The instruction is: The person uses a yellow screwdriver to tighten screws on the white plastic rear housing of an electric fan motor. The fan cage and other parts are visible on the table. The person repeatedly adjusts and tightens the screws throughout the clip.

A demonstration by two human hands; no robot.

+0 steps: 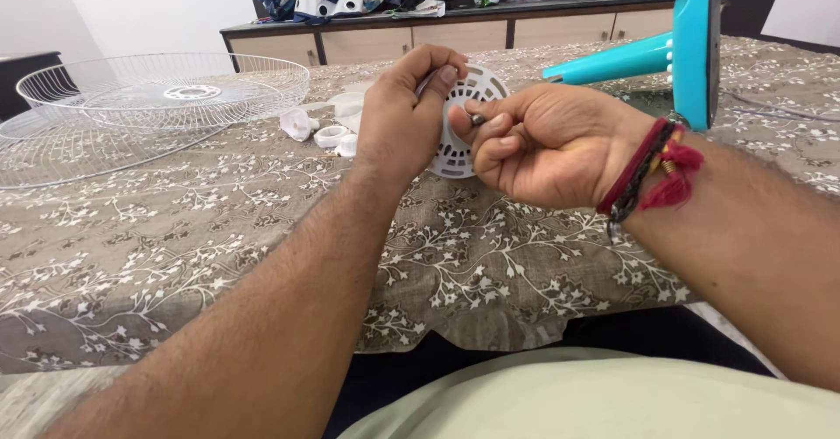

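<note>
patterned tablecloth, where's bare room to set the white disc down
Free: the brown floral tablecloth near the front edge, below both hands. Crowded: wire fan grilles at left, small white plastic parts beyond the left hand, turquoise fan stand at right.

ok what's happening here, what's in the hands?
A person holds a round white slotted plastic disc up over the table's patterned cloth. The left hand grips its edge; the right hand pinches a small dark piece against its face. Wire fan grilles lie to the left, a teal fan stand to the right.
</note>
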